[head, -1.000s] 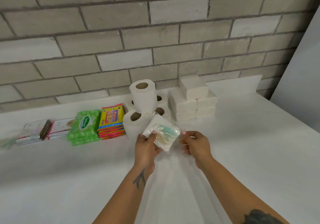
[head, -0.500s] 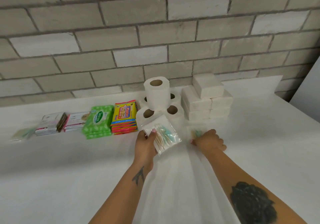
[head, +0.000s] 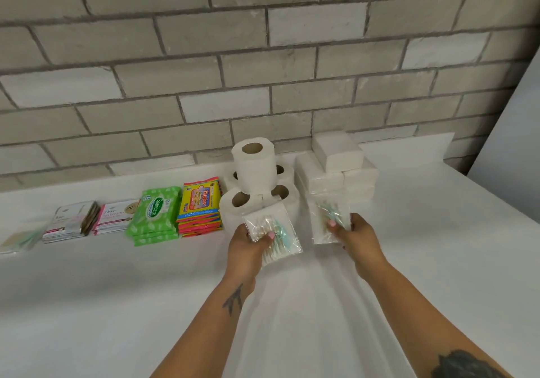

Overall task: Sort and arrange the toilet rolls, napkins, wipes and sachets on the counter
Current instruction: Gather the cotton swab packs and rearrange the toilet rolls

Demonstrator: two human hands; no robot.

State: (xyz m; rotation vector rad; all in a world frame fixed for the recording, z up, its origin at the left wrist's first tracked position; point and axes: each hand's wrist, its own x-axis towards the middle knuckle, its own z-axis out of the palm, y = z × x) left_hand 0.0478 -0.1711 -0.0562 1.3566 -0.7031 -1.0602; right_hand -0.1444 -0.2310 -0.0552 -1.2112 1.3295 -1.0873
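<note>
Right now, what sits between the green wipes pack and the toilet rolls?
In the head view, a stack of yellow and pink Giggles packs sits between the green wipes and the toilet rolls.

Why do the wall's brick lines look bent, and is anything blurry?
Head view: the wide-angle lens bows the brick wall lines. The clear packets in the left hand and right hand look smeared and glary. Lighting is soft and even; the white counter shows only faint shadows.

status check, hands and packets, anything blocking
Left hand grips one clear packet. Right hand grips a second packet, in front of the napkins. Toilet rolls close behind; nothing blocking.
</note>
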